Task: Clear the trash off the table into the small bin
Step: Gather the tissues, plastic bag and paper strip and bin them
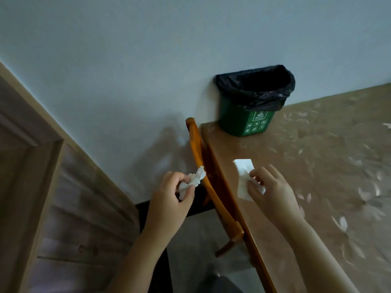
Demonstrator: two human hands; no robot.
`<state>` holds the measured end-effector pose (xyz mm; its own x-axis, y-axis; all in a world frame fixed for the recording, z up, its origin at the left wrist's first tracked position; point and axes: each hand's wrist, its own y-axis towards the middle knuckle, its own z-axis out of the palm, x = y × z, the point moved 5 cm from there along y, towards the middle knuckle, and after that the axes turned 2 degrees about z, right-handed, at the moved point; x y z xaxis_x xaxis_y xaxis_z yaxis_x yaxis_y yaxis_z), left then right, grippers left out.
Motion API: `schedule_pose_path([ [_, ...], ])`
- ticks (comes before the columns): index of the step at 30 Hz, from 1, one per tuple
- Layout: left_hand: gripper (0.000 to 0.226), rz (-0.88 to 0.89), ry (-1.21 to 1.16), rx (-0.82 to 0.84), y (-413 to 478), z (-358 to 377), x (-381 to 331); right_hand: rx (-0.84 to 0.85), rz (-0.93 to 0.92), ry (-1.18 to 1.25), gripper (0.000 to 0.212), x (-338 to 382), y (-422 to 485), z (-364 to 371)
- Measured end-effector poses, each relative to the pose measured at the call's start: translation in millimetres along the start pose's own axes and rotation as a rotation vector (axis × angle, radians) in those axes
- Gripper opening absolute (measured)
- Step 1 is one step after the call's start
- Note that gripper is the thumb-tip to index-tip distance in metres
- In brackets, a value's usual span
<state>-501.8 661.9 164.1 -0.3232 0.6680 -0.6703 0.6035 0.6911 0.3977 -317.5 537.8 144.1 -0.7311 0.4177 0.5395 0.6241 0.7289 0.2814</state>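
A small green bin (pixel 241 121) lined with a black bag stands at the table's far left corner against the wall. My left hand (pixel 169 195) is off the table's left edge, closed around a crumpled white tissue (pixel 193 179). My right hand (pixel 268 185) rests on the table with fingers pinching a flat white tissue (pixel 243 170) that lies near the left edge. Part of that tissue is hidden under my fingers.
The table (pixel 317 166) has a tan cloth with a pale flower pattern. A wooden chair back (pixel 201 166) stands against its left edge. Another white scrap (pixel 387 125) shows at the far right. A wooden door (pixel 53 208) is on the left.
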Motion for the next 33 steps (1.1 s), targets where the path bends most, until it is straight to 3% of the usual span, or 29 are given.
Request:
schedule_pose_path([
  [12,0.012,0.068,-0.144,0.167,156,57,47,-0.184,0.095,-0.161,0.013,-22,139,4],
  [18,0.013,0.203,-0.205,0.240,245,74,66,-0.306,0.194,-0.237,0.010,-28,232,-10],
  [26,0.017,0.271,-0.271,0.278,306,91,80,-0.215,0.311,-0.256,0.013,-49,325,-2],
  [33,0.017,0.333,-0.321,0.298,336,111,73,-0.228,0.462,-0.248,0.027,-62,325,6],
])
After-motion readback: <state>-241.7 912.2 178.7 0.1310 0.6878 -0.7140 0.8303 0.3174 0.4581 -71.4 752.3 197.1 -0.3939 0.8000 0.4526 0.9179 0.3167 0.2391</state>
